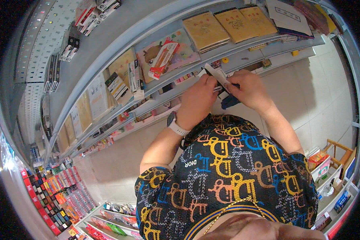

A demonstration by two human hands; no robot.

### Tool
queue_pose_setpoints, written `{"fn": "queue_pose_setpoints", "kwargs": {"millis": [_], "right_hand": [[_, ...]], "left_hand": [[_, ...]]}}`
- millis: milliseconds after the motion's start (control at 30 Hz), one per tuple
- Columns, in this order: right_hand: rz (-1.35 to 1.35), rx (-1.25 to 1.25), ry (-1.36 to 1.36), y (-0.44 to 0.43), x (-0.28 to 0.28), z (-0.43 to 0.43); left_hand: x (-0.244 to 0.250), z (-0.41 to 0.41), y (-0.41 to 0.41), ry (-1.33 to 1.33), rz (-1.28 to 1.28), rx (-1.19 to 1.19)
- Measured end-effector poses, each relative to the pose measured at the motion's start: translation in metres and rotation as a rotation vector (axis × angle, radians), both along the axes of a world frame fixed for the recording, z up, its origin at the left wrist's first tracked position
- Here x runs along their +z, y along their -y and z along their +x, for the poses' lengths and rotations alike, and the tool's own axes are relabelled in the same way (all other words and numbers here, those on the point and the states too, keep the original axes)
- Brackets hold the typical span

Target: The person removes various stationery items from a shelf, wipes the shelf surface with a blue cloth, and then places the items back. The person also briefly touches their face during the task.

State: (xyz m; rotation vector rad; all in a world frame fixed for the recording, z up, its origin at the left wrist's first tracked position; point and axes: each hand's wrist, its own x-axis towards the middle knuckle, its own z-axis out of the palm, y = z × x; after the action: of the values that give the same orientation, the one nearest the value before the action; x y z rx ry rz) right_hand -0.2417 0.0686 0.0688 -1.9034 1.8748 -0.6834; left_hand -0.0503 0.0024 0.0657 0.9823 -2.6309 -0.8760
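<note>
My left hand (199,94) and my right hand (249,90) meet in front of a low shelf. Between them is a small carton (215,73) with a pale flap and a dark side, and the fingers of both hands grip it. Its contents are mostly hidden by my fingers; a thin light strip shows beside the left fingertips. Just below the hands is a dark blue item (230,102), too covered to identify. On the shelf nearest the hands lie a drawing pad (184,45) with a cartoon cover and a red-and-white blister pack (164,60) on top of it.
Tan-covered notebooks (205,30) line the grey metal shelf (168,76). A black-and-white box (117,85) leans among upright exercise books (96,94). Small cartons (69,48) stand on the upper shelf. Packaged goods (63,192) fill racks behind at left; a wooden stool (339,153) stands at right.
</note>
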Motion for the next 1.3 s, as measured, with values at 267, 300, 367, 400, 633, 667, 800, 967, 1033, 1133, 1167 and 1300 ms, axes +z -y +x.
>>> {"fn": "queue_pose_setpoints", "kwargs": {"millis": [267, 300, 367, 400, 633, 667, 800, 967, 1033, 1133, 1167, 1300], "right_hand": [[-0.003, -0.042, 0.102, 0.002, 0.001, -0.001], [-0.042, -0.037, 0.109, 0.002, -0.003, -0.002], [-0.067, -0.021, 0.073, 0.002, -0.004, -0.004], [-0.053, -0.007, 0.035, 0.002, -0.001, -0.003], [-0.191, 0.193, -0.250, 0.001, 0.030, 0.044], [-0.232, 0.226, -0.232, 0.003, 0.030, 0.050], [-0.331, 0.266, -0.178, 0.027, 0.038, 0.062], [-0.263, 0.321, -0.214, 0.062, 0.024, 0.078], [-0.276, 0.315, -0.222, 0.067, 0.026, 0.085], [-0.301, 0.318, -0.124, 0.071, 0.013, 0.083], [-0.314, 0.315, -0.076, 0.069, 0.010, 0.080], [-0.017, 0.334, 0.267, 0.051, 0.021, 0.053]], "left_hand": [[-0.074, -0.001, -0.001, -0.669, -0.034, 0.374], [-0.078, 0.002, 0.000, -0.747, 0.053, 0.460], [-0.085, 0.004, -0.003, -0.916, 0.495, 0.566], [-0.070, 0.003, -0.009, -0.991, 0.853, 0.578], [-0.038, 0.014, -0.015, -1.111, 1.493, 0.406], [-0.033, 0.014, -0.013, -1.146, 1.446, 0.421], [-0.022, 0.027, 0.009, -1.347, 1.437, 0.564], [-0.047, 0.046, 0.039, -1.464, 1.418, 0.706], [-0.051, 0.041, 0.051, -1.492, 1.281, 0.762], [-0.056, 0.050, 0.066, -1.378, 1.213, 0.729], [-0.060, 0.058, 0.075, -1.439, 1.221, 0.702], [-0.118, 0.085, 0.108, -1.371, 1.042, 0.667]]}}
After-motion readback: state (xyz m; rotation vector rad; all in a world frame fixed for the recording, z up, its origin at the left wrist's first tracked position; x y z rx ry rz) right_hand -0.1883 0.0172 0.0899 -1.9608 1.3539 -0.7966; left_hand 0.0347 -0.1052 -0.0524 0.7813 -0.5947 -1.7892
